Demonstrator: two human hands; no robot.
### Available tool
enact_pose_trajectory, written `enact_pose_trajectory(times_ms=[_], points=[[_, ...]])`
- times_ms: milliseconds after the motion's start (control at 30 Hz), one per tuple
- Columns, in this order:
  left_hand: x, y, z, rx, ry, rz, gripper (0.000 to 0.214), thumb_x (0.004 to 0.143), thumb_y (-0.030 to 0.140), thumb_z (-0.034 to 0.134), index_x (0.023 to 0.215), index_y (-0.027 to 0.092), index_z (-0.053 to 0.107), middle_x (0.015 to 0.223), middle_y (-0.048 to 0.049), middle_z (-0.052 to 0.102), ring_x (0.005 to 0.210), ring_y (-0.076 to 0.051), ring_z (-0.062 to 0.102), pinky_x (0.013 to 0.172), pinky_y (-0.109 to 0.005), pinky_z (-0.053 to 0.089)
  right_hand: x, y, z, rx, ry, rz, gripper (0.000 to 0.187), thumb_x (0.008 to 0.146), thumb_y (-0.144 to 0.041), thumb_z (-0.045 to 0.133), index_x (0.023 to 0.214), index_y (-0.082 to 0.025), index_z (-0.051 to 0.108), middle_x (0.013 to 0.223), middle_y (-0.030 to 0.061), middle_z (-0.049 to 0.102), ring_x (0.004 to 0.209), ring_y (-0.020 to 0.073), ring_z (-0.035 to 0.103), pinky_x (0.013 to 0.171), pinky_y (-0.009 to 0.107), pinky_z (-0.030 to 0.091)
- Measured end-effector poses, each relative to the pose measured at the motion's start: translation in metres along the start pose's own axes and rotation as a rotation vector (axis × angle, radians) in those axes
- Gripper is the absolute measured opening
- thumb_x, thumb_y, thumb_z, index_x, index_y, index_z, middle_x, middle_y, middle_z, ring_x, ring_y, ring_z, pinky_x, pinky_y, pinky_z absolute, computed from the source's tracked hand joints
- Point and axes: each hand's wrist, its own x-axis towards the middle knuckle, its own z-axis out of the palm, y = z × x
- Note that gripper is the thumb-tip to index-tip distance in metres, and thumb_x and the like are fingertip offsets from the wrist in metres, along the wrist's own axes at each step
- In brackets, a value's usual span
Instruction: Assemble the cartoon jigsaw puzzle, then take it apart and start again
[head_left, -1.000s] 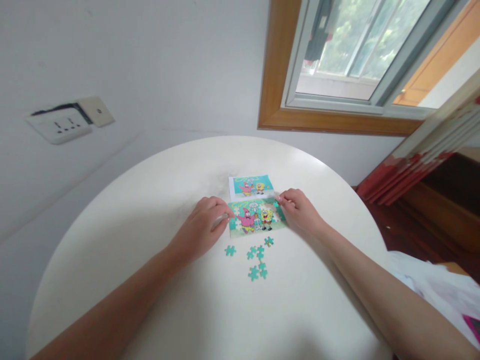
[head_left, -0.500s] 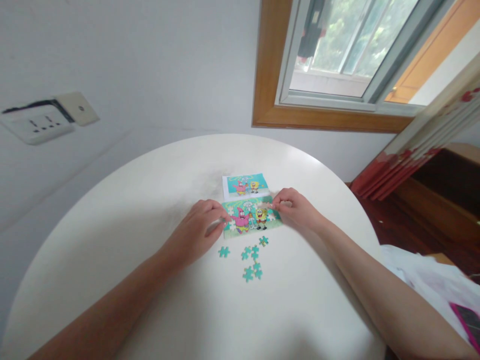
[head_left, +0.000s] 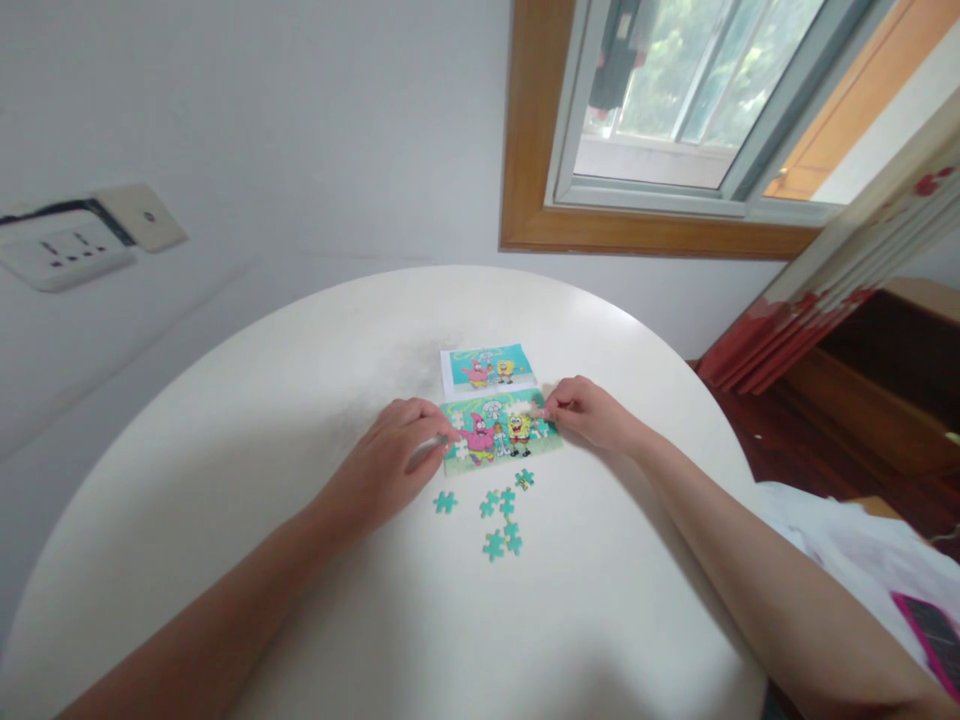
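Teal puzzle (head_left: 501, 434), R hand (head_left: 589, 412) @edge, well inside tbl rim (head_left: 474, 270)

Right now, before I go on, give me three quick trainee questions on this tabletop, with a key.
1. True or false: the loose pieces lie between the puzzle and the wall.
2. What lies just beyond the puzzle? A) curtain B) picture sheet C) socket
3. Where is each hand?

Key: 1. False; they lie on the near side. 2. B. 3. Left hand at the puzzle's left side, right hand at its right.
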Motion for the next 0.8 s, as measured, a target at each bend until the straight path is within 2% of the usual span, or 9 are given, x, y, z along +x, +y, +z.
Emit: enact_pose_trajectory(times_ms=[100,400,667,800], points=[[0.0000,-0.0011,0.0007,0.005,0.005,0.014,0.016,0.092,0.023,0.049,0.098,0.021,0.064,0.104,-0.0057,0.059,0.099,-0.021,0.054,0.090,-0.037,0.043,0.0004,0.0004,0.0002,-0.005,-0.011,-0.009,0.038,0.088,-0.033,0.055,0.054,-0.016,0.056,0.054,-0.0037,0.044,0.056,0.0089,0.038,0.058,0.024,0.031],[-0.0005,-0.0009,0.0020,0.011,0.013,0.026,0.016,0.091,0.022,0.050,0.098,0.020,0.064,0.104,-0.0057,0.059,0.099,-0.021,0.055,0.089,-0.037,0.044,0.0010,0.0021,0.0003,0.040,-0.019,-0.028,0.038,0.088,-0.034,0.055,0.055,-0.016,0.056,0.055,-0.0034,0.044,0.054,0.0088,0.037,0.056,0.025,0.029],[-0.0002,-0.0020,0.0026,0.013,0.014,0.042,0.016,0.092,0.022,0.049,0.097,0.019,0.064,0.103,-0.0061,0.059,0.097,-0.021,0.055,0.088,-0.036,0.044,-0.0004,-0.0009,0.0013,0.046,0.010,0.035,0.033,0.086,-0.035,0.056,0.060,-0.016,0.062,0.064,0.0008,0.057,0.058,0.0104,0.044,0.056,0.025,0.033],[-0.0004,-0.0018,0.0029,0.021,0.013,0.038,0.016,0.092,0.022,0.049,0.097,0.019,0.063,0.103,-0.0060,0.059,0.098,-0.021,0.055,0.088,-0.036,0.044,-0.0010,-0.0031,0.0011,0.044,0.066,0.098,0.027,0.085,-0.036,0.057,0.067,-0.017,0.065,0.071,0.0023,0.061,0.065,0.0127,0.051,0.061,0.025,0.038]])
